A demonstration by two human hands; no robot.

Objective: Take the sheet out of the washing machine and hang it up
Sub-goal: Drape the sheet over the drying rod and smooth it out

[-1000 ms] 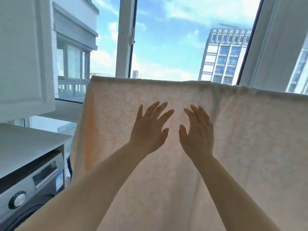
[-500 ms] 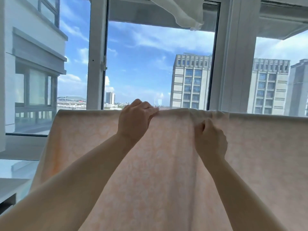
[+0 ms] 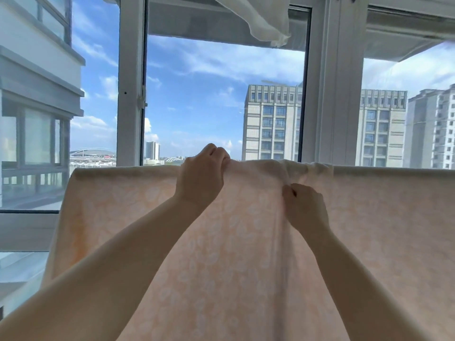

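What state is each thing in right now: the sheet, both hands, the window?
Sheet: draped over a rail, hanging down, bunched at the top edge between the hands.
Left hand: grips the sheet's top edge.
Right hand: pinches the sheet just below the bunched part.
Window: cannot tell whether open.
White cloth: hangs overhead.

Both arms bare, reaching up and forward from the bottom of the frame toward its centre. Left forearm enters from the lower left corner and runs diagonally up. Left hand [image 3: 200, 178] sits just left of centre, back toward the camera, fingers curled over and gripping the top edge of the sheet [image 3: 246, 254]. Right forearm rises from the lower right. Right hand [image 3: 305, 207] is lower and right of centre, fist-like, fingertips pinching a fold of the sheet. Hands apart, not touching.
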